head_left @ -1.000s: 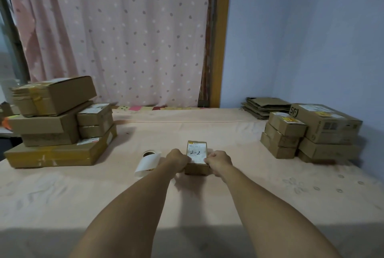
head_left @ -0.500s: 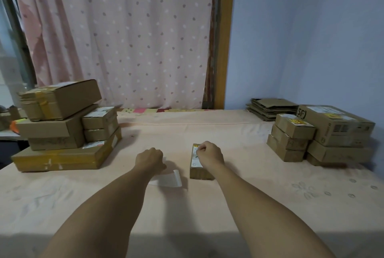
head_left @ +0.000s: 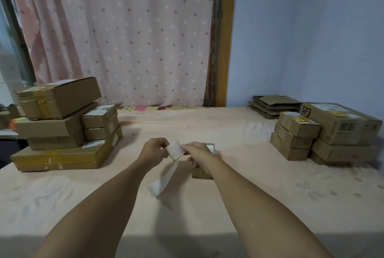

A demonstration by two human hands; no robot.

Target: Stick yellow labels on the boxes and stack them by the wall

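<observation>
At centre frame, the left hand (head_left: 154,150) and right hand (head_left: 197,152) are each pinching, grip clenched, a white paper label roll with a yellow edge (head_left: 175,150), its strip dangling. Just behind the right hand, a small closed brown cardboard box (head_left: 202,173) is lying on the peach worktop (head_left: 259,205). Labelled brown boxes (head_left: 297,126) are sitting stacked at right by the blue wall (head_left: 311,39).

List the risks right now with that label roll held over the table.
The loose strip hanging from the label roll could snag or drag on the table. Left hand and right hand both pinch the roll in mid-air, so a peeled label might curl onto itself.
</observation>
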